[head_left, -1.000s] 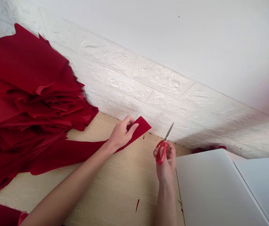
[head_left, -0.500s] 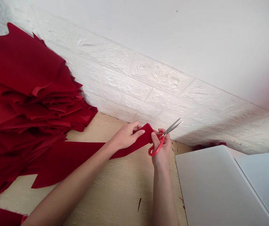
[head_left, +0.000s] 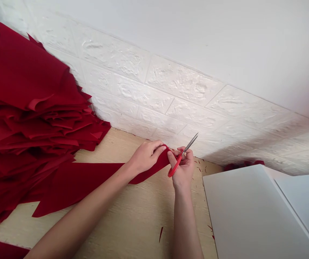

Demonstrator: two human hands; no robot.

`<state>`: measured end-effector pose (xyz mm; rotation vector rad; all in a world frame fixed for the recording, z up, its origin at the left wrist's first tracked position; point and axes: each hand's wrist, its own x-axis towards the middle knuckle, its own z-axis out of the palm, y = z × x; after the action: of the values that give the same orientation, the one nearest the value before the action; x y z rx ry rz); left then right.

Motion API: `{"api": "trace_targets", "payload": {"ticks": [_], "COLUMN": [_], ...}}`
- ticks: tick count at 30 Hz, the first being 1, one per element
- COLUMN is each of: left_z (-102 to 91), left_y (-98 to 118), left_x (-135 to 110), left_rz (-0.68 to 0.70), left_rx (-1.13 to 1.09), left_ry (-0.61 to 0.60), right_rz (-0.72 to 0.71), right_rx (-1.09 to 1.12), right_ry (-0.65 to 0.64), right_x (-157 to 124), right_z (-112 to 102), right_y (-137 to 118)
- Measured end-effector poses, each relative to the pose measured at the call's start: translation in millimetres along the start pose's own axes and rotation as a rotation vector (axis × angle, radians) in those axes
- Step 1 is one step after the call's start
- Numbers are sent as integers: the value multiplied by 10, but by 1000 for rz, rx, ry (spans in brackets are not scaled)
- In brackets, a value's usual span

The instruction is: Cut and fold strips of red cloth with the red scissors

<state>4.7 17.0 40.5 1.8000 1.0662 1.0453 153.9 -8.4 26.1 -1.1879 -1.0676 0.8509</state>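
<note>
Near the surface's (head_left: 133, 219) far edge, my left grip (head_left: 145, 157) pinches one red strip (head_left: 89, 178), my right grip (head_left: 183, 172) holds one scissors (head_left: 176, 166); I've room around one sliver (head_left: 161, 233).

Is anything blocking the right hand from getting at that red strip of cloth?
Nothing visible is: the right hand has its thumb at the end of the red strip, beside the left hand. It also holds the scissors, blades pointing away from the strip.

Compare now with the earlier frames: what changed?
The right hand, still holding the scissors, moved left to grip the end of the red strip. The blades, open half a second ago, look closed. The left hand kept its hold; the fabric pile stayed put.
</note>
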Motion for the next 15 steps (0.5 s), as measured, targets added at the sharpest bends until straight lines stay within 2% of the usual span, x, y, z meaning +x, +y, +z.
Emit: {"api": "trace_targets", "payload": {"ticks": [4,9,15], "left_z": [36,20,-25], "left_y": [-14,-11,-5], "left_x": [-14,-13,-4], "left_rz": [-18,46,-15], "left_rx": [-26,-97,-65], "left_ry": [-10,-16,13], "right_rz": [-6,28,69], "right_rx": [-46,-22,-18], "right_ry": [13,9,53], "right_x": [-17,-54,-82], "right_z": [-25,-48,-76], "right_y": [-11,-24,-40]}}
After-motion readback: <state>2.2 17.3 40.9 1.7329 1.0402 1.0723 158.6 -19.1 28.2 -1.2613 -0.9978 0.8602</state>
